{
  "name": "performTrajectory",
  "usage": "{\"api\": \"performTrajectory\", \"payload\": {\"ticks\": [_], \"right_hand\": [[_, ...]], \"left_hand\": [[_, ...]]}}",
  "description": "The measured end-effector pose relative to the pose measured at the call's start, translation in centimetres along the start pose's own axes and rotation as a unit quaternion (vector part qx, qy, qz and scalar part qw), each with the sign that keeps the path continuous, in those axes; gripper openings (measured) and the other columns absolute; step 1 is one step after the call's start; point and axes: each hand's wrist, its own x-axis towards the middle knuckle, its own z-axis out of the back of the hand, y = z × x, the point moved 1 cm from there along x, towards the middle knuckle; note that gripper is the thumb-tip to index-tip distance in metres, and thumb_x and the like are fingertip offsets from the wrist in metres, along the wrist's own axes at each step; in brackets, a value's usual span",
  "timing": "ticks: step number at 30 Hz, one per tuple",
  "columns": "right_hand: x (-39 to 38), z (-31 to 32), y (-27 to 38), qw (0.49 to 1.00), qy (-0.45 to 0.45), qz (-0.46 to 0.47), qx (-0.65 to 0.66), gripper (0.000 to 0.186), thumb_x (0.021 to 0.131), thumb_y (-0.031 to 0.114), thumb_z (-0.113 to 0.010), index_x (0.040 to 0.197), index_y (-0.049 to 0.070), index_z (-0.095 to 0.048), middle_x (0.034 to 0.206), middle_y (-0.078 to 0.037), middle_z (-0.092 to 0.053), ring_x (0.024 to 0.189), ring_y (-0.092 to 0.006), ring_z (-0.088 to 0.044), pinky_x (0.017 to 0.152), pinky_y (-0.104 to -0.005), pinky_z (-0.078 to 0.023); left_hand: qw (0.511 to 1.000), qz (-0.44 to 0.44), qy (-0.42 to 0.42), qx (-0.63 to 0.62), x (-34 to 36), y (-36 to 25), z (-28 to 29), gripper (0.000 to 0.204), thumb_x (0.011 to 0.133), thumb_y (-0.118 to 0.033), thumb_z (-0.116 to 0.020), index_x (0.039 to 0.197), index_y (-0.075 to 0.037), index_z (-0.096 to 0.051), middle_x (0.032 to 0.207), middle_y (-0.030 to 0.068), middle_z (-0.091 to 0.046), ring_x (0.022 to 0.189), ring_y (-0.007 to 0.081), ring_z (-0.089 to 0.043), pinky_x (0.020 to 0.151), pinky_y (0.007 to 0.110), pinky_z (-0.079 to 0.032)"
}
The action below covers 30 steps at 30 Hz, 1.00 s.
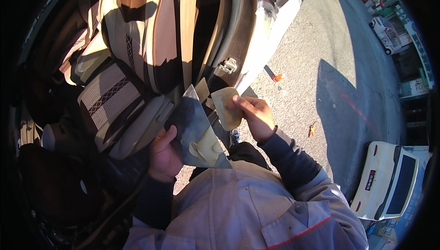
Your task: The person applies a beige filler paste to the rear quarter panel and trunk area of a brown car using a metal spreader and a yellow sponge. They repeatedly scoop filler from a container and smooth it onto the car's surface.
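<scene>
Scraper (223,110) out to the left of the right hand (257,118), and that hand is nearly closed on it: thumb on the face, fingers tucked behind, pinching one edge, presumably so the far edge is free. Over to the left hand (165,154), part-curled at the left side of a dark, pointed board (185,117), thumb by the edge; the fingers are hidden, so how far they wrap, I cannot tell. Creamy paste (207,148) spreads on the board, right of that hand, and the side grip seems meant to leave it uncovered. Beyond the left hand, a car seat (110,95); right of the right hand, sunlit ground (300,108).
</scene>
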Motion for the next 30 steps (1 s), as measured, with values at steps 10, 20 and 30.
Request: {"api": "performTrajectory", "payload": {"ticks": [10, 20, 30], "right_hand": [[-6.5, 8.1, -6.7, 0.976, -0.19, -0.079, -0.067, 0.026, 0.091, 0.011, -0.078, 0.109, -0.004, -0.066, 0.092, -0.005, -0.07, 0.077, -0.0095, -0.061, 0.071, -0.0283, -0.052], [-7.2, 8.7, -4.2, 0.968, -0.192, -0.035, 0.156, 0.088, 0.09, -0.001, -0.072, 0.158, -0.008, -0.015, 0.126, -0.023, -0.067, 0.112, -0.0269, -0.069, 0.102, -0.038, -0.053], [-7.6, 3.0, 3.2, 0.992, -0.069, 0.054, 0.09, 0.025, 0.101, 0.004, -0.064, 0.126, -0.004, -0.064, 0.112, -0.01, -0.074, 0.1, -0.0145, -0.068, 0.093, -0.0303, -0.054]], "left_hand": [[0.99, -0.121, -0.018, 0.066, -0.7, -2.1, 1.3, 0.039, 0.104, -0.023, -0.058, 0.135, 0.001, -0.059, 0.132, 0.0127, -0.068, 0.116, 0.0239, -0.067, 0.105, 0.039, -0.05], [0.986, -0.155, 0.011, 0.057, 0.7, -0.5, -1.6, 0.036, 0.101, -0.008, -0.059, 0.135, 0.001, -0.058, 0.128, 0.0142, -0.068, 0.118, 0.0261, -0.066, 0.106, 0.043, -0.052], [0.947, -0.308, 0.021, 0.088, 1.3, 2.5, -5.2, 0.037, 0.104, -0.006, -0.057, 0.14, -0.001, -0.054, 0.137, 0.0122, -0.063, 0.125, 0.0238, -0.062, 0.109, 0.041, -0.049]]}}
